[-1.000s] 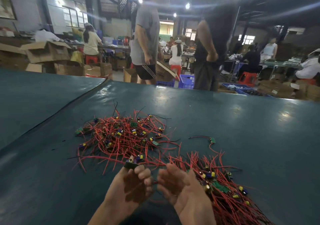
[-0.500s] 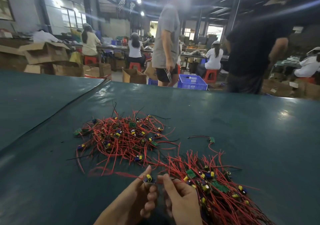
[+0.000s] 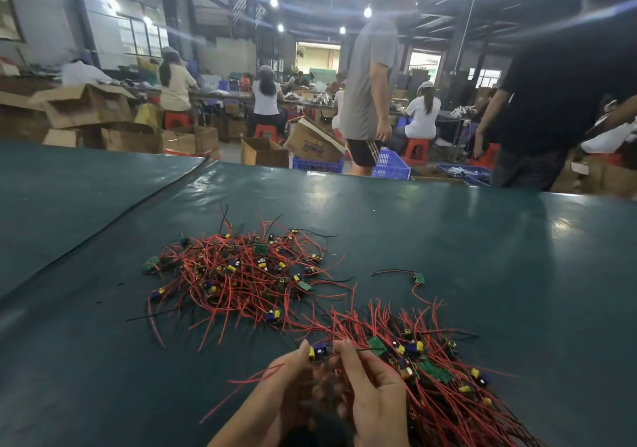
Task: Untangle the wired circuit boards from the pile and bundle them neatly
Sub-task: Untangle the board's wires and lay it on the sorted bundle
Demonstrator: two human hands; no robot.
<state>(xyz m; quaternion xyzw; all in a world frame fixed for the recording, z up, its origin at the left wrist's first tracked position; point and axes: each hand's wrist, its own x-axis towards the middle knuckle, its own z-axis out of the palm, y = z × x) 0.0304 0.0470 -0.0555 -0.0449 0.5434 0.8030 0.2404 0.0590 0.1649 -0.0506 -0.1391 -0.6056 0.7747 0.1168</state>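
A tangled pile of small circuit boards with red and black wires (image 3: 241, 274) lies on the dark green table (image 3: 482, 257). A second, more aligned heap of boards and wires (image 3: 437, 377) spreads at the lower right. My left hand (image 3: 275, 395) and my right hand (image 3: 372, 395) meet at the bottom centre, both pinching one small circuit board with blue and yellow parts (image 3: 319, 351). Its red wires trail down to the left past my left hand. One single wired board (image 3: 418, 277) lies apart, to the right of the pile.
The table's far edge runs across the middle of the view, and a seam crosses it at the left. Beyond it two people stand: one in a grey shirt (image 3: 368, 95), one in black (image 3: 551, 101). Cardboard boxes (image 3: 86, 105) and blue crates (image 3: 389, 165) stand behind.
My hands drew one board out of the pile towards me and closed together on it. Both people beyond the table walked to the right.
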